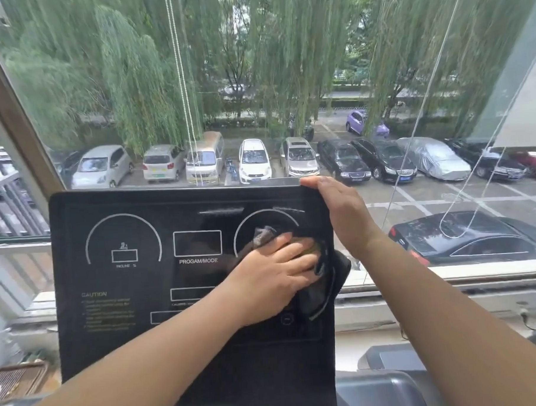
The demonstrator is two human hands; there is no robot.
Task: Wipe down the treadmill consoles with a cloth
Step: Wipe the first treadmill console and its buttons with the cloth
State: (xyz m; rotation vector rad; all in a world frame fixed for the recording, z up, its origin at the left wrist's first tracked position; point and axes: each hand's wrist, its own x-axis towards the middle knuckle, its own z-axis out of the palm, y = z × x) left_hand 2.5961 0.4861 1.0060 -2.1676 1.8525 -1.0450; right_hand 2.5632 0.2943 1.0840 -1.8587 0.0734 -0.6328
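Black and glossy, the treadmill console (126, 301) is set upright before a window (285, 64). An incline dial (123, 239) and a caution notice are printed on its left side, and a PROGAM/MODE box at its middle. Over the right-hand dial a dark cloth (340, 270) is pressed against the panel by the left hand (273, 273), whose fingers are spread and nearly straight. A fold of the cloth hangs past the console's right edge. The far right corner of the console is gripped by the right hand (342, 212), with fingers hooked over the top edge. The two hands are apart. Parked cars (254, 160) are seen through the glass.
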